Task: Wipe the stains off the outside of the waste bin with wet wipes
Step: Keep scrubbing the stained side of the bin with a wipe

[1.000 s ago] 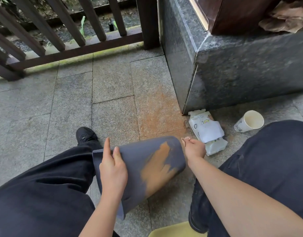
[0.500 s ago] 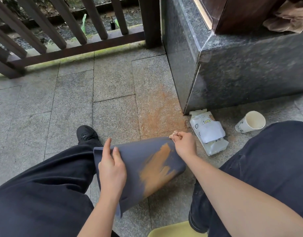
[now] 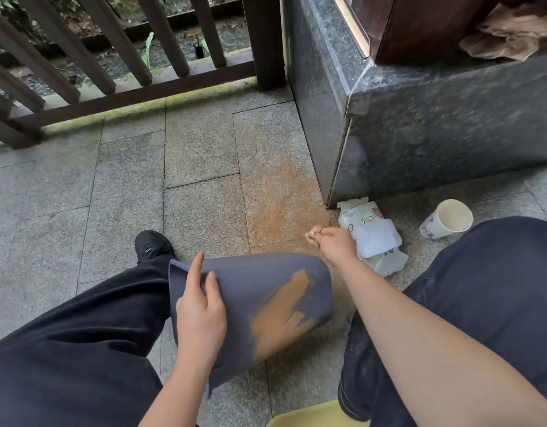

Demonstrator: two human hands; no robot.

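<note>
A dark blue-grey waste bin (image 3: 247, 291) lies tilted on its side between my legs, its base pointing right. A broad orange-brown stain (image 3: 281, 306) runs across its upper side. My left hand (image 3: 201, 315) rests on the bin near its open rim, thumb and fingers on its wall. My right hand (image 3: 335, 243) is just past the bin's base, above the floor, pinching a small crumpled wet wipe (image 3: 312, 235) soiled brownish. A white pack of wet wipes (image 3: 374, 235) lies on the floor right beside that hand.
A white paper cup (image 3: 448, 218) lies on its side to the right. A dark granite plinth (image 3: 435, 127) stands behind the pack. A brown wooden railing (image 3: 136, 87) closes off the far side. The floor tile (image 3: 278, 198) carries an orange stain. My dark-trousered legs flank the bin.
My right hand with the wipe went from the bin's base edge up onto its top corner, then lifted off it toward the floor by the wipe pack. The left hand stayed put.
</note>
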